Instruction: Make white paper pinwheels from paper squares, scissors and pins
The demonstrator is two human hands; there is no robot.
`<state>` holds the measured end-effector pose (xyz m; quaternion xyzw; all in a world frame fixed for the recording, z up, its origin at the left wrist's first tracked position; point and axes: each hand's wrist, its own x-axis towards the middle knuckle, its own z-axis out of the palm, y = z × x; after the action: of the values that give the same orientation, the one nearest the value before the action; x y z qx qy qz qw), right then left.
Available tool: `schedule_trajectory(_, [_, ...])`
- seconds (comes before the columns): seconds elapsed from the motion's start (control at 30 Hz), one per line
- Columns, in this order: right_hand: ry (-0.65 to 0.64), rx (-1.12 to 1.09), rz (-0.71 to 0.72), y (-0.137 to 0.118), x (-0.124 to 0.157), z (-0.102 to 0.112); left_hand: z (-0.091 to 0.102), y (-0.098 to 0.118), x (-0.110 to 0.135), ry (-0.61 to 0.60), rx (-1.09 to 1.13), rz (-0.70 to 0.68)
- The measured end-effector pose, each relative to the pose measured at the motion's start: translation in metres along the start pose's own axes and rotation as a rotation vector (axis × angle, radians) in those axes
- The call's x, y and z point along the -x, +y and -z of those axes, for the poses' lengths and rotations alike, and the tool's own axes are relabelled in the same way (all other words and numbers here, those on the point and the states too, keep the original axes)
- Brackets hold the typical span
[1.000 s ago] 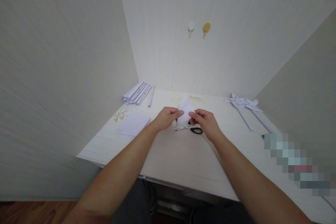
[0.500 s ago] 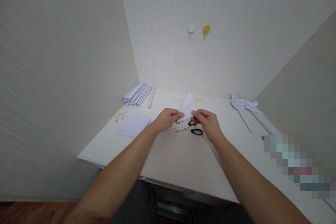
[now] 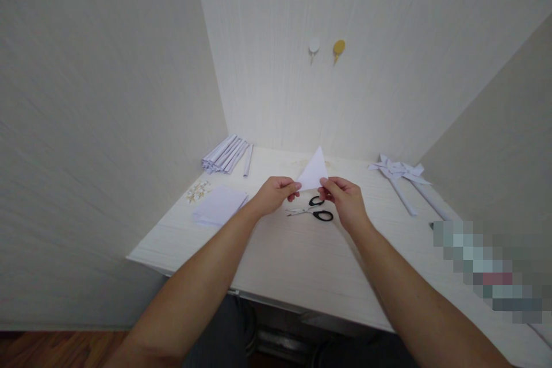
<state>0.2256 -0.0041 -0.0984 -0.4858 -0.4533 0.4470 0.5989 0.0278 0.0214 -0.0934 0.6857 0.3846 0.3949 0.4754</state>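
Observation:
A white sheet of paper folded into a triangle (image 3: pixel 315 172) is held up above the table, its point toward the back wall. My left hand (image 3: pixel 279 191) pinches its left corner between thumb and fingers. At the right corner my right hand (image 3: pixel 342 195) grips it the same way. Below and between the hands lie scissors with black handles (image 3: pixel 323 216), their blades pointing left and slightly apart. A stack of white paper squares (image 3: pixel 219 207) lies to the left of my left hand.
Rolled paper tubes (image 3: pixel 226 155) are piled at the back left, near small white-and-gold pins (image 3: pixel 198 191). Paper pinwheels on tube sticks (image 3: pixel 399 175) lie at the right. A blurred-out object (image 3: pixel 478 259) is at the far right. Two hooks (image 3: pixel 338 48) hang on the back wall.
The paper triangle has tilted, its tip swinging right and slightly up. My right hand has shifted a little to the right; both hands keep their hold.

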Motion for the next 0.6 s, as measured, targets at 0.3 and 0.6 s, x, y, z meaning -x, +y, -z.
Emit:
schedule_trajectory(0.3, [0.045, -0.073, -0.021, -0.0006, -0.0009, 0.0003, 0.0005, -0.0038, -0.0015, 0.043, -0.039, -0.026])
schedule_trajectory(0.6, [-0.027, 0.143, 0.183, 0.0040, 0.0011, 0.0001, 0.0013, -0.0060, -0.0028, 0.238, -0.039, -0.153])
